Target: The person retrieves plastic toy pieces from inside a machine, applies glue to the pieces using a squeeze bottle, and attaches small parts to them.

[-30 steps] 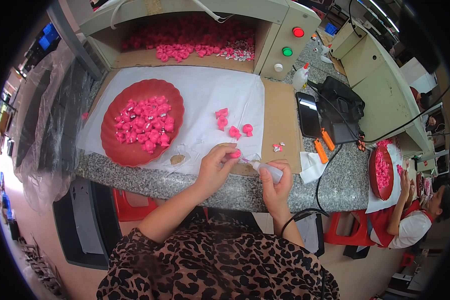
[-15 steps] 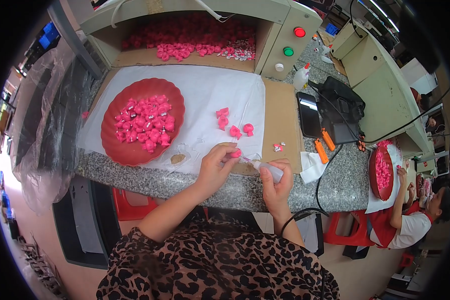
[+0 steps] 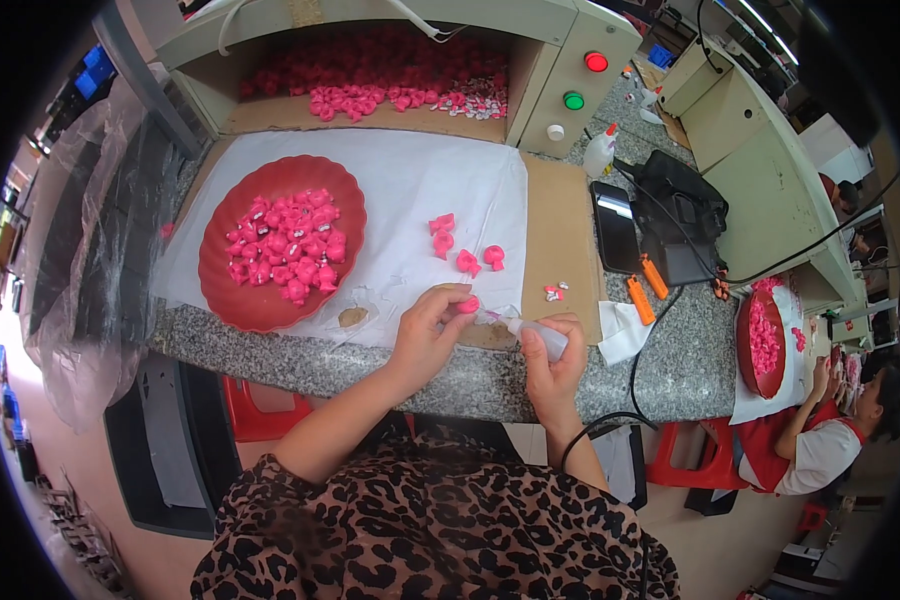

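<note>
Between the thumb and fingers of my left hand (image 3: 432, 325) is a small pink figure piece (image 3: 468, 304). My right hand (image 3: 556, 362) is wrapped round a translucent squeeze bottle (image 3: 548, 341), its thin nozzle pointing left at the piece. Whether the tip touches the piece is too small to tell. Just beyond my hands, several loose pink pieces (image 3: 468, 262) lie on white paper (image 3: 400, 190). To the left stands a red scalloped bowl (image 3: 220, 285) heaped with pink pieces (image 3: 288, 240). Small pink and white parts (image 3: 555, 291) rest on cardboard right of the paper.
A beige open-fronted box (image 3: 545, 90) with pink pieces inside stands at the back. On the right lie a phone (image 3: 616, 228), a black bag (image 3: 682, 215), orange-handled tools (image 3: 640, 298) and a white cloth (image 3: 623, 332). Another person (image 3: 815, 440) sits at far right beside a red bowl (image 3: 760, 380).
My hands keep nearly the same pose; the bottle's nozzle sits slightly farther from the pink piece. At far right, the other person's hand has drawn back from their bowl.
</note>
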Tool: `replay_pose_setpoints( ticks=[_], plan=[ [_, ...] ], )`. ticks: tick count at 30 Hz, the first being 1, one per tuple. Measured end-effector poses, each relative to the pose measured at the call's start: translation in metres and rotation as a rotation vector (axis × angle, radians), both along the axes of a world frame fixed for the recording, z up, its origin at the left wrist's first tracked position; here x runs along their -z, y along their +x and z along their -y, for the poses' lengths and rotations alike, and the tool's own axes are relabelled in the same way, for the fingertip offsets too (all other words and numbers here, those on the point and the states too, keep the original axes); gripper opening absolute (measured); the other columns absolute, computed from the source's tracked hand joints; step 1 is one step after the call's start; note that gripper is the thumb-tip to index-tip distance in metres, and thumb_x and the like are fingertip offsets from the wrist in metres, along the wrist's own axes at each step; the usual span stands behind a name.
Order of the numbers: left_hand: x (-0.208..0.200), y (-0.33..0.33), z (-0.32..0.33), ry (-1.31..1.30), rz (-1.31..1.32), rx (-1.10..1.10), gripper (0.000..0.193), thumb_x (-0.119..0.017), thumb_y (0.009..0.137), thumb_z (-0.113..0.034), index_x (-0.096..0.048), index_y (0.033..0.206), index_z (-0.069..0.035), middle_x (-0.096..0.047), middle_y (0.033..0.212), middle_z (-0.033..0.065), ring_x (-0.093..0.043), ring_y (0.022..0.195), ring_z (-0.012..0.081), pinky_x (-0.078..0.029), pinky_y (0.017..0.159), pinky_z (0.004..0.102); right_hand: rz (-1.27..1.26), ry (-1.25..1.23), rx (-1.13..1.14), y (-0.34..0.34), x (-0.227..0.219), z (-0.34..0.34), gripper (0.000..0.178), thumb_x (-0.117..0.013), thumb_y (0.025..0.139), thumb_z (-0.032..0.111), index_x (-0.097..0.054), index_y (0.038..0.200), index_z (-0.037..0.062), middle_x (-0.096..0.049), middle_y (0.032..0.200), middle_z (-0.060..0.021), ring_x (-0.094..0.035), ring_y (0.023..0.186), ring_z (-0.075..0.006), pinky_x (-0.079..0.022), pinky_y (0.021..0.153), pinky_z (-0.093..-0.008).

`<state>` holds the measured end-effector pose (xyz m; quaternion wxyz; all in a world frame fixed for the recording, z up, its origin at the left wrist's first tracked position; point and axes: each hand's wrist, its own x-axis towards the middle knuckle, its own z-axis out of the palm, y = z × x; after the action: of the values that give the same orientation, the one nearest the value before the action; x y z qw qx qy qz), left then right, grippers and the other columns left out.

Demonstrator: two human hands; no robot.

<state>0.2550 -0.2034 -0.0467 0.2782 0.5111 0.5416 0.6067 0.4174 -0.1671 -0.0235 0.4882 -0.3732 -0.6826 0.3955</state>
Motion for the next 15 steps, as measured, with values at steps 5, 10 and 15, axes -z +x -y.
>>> replay_pose_setpoints(
  ticks=[5,10,15],
  plan=[
    [-0.001,0.0,0.0,-0.014,0.006,0.016,0.018,-0.058,0.075,0.001,-0.052,0.092,0.0,-0.055,0.097,0.0101,-0.057,0.077,0.0142,-0.046,0.062,0.0243,-0.038,-0.029,0.003,0.0,0.002,-0.002,0.019,-0.059,0.077,0.008,-0.045,0.085,-0.001,-0.048,0.08,-0.0119,-0.049,0.07,-0.0174,-0.04,0.061,-0.0266],
    [0.003,-0.005,0.001,-0.078,-0.002,0.091,0.02,-0.051,0.081,-0.005,-0.05,0.1,-0.001,-0.053,0.088,0.0086,-0.053,0.072,0.0139,-0.044,0.064,0.0244,-0.327,-0.309,-0.027,-0.003,-0.009,0.0,0.018,-0.057,0.08,0.011,-0.044,0.088,0.0011,-0.048,0.081,-0.0077,-0.049,0.063,-0.0121,-0.041,0.057,-0.0226],
    [-0.017,-0.023,0.001,-0.286,0.219,0.412,0.025,-0.04,0.088,-0.008,-0.045,0.112,0.0,-0.05,0.089,0.0042,-0.048,0.072,0.0094,-0.042,0.068,0.0225,-0.405,-0.372,-0.062,0.003,-0.013,-0.009,0.016,-0.055,0.081,0.011,-0.044,0.088,0.0024,-0.047,0.083,-0.005,-0.049,0.061,-0.0102,-0.041,0.055,-0.0204]
  ],
)
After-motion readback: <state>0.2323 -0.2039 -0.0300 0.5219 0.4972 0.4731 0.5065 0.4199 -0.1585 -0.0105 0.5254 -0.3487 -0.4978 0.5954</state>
